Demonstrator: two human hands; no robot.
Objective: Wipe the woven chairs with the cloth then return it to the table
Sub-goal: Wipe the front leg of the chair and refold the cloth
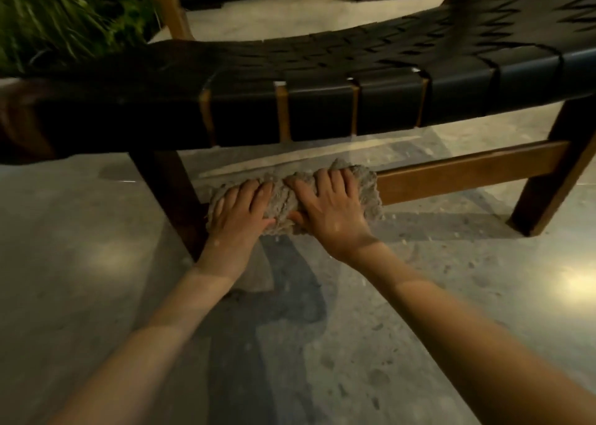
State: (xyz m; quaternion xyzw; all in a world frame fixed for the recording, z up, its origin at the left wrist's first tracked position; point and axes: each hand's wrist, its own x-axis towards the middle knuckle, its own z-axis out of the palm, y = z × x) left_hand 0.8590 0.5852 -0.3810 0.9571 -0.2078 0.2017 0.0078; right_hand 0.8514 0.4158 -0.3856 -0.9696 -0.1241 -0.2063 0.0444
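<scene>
A person crouched low in front of a woven chair point(322, 66), its seat made of wide black straps laced over a brown wooden frame. Both bare hands lay side by side on a bunched grey cloth point(285, 198), which sat under the seat's front edge, apparently wrapped over the near end of the lower rail point(467, 166) joining the front legs; the rail itself was hidden beneath the cloth. The left hand point(238, 210) and the right hand point(329, 208) each had fingers spread and draped over the top of the bundle, with the thumb hooked against its near side, so both gripped the cloth rather than resting flat on it. The step looked like wiping the frame. To do it well, the cloth would want to stay snug around the wood and slide along its whole length toward the far front leg point(548, 185), with even pressure from both hands and no loose folds trailing on the ground. The woven seat and any other chairs would need the same care before the cloth goes back to the table, which was out of view. The floor point(96, 263) was pale speckled stone, glossy, with warm lamp reflections. A leafy green plant point(64, 11) stood behind the chair on the left. The room was dim.
</scene>
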